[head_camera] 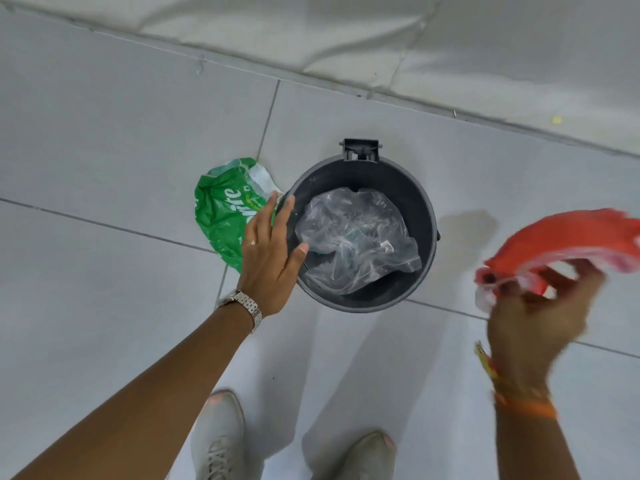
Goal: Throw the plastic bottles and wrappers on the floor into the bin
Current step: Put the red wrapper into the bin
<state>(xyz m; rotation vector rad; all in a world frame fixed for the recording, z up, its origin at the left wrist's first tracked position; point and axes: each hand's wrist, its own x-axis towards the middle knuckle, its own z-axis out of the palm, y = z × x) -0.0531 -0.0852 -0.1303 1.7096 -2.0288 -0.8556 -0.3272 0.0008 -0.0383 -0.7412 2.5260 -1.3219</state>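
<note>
A round dark grey bin (420,202) stands open on the tiled floor, with a crumpled clear plastic wrapper (356,237) lying inside it. Just left of the bin, a green plastic wrapper (221,209) lies on the floor. My left hand (272,251) hovers flat over the bin's left rim, fingers spread, holding nothing, and partly hides the green wrapper. To the right of the bin, my right hand (533,313) is raised and blurred, gripping a red and pink wrapper (561,244).
My two light-coloured shoes (221,434) stand just below the bin. A white rumpled sheet (381,39) runs along the top edge of the view. A hinge bracket (360,150) sticks out at the bin's far rim.
</note>
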